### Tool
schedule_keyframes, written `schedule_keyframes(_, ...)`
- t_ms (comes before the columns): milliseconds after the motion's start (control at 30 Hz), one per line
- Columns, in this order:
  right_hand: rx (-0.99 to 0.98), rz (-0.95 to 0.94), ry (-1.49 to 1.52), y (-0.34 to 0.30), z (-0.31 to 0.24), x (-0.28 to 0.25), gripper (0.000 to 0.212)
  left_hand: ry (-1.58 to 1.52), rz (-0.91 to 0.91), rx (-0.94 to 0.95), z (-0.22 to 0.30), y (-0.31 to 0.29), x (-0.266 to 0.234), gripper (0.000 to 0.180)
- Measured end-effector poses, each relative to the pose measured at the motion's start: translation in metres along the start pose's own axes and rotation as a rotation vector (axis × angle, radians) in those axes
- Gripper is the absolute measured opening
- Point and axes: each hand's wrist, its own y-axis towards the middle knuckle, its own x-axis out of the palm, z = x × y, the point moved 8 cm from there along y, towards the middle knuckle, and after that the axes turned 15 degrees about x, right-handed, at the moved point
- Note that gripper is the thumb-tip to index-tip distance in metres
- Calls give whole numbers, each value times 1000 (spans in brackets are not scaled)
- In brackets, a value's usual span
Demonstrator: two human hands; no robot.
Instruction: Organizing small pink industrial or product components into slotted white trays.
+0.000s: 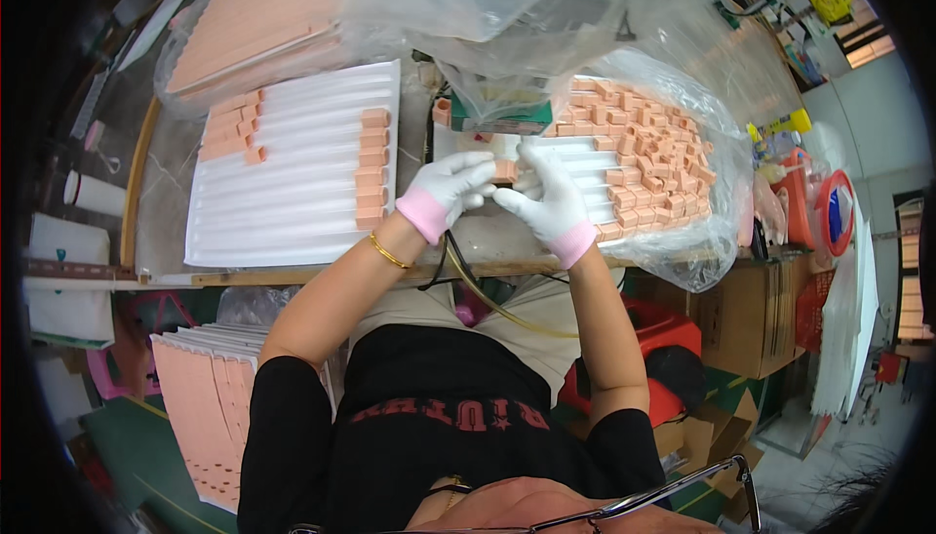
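Note:
A small peach-coloured box (505, 172) is pinched between the fingertips of both hands, above the middle of the table. My left hand (450, 189), in a white glove with a pink cuff, grips its left side. On its right side are the closed fingers of my right hand (548, 195), gloved the same way. To the left lies a white ridged tray (307, 178) with a column of peach boxes (372, 158) along its right edge and another group at its upper left. A second white tray (575, 156), at the right, bears a heap of similar boxes (648, 144).
Just beyond my hands stands a green object (502, 121), partly under clear plastic sheeting (546, 7). Stacked peach-filled trays (258, 22) rise at the back left. A wooden strip (292, 278) edges the table's front. A red basin (836, 212) is at the right.

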Motion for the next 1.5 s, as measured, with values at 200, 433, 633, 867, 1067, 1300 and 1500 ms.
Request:
schedule_keyframes(200,296,49,46,13,22,-1,29,561,32,347,44,7,-24,44)
schedule_keyframes(433,106,280,-748,46,-6,23,39,1038,220,459,75,37,-59,57)
schedule_keyframes(633,62,366,-682,49,1,25,40,987,182,501,56,48,-69,58)
schedule_keyframes(867,261,236,-681,49,12,24,36,1107,134,524,63,34,-65,64)
schedule_keyframes(1067,287,223,-400,44,28,-7,40,1154,156,457,70,29,-62,73)
schedule_keyframes(1300,-20,125,-222,70,11,-2,43,936,-73,424,75,58,-39,62)
schedule_keyframes(1500,43,-190,-241,92,11,40,37,1386,-37,789,77,50,-30,52)
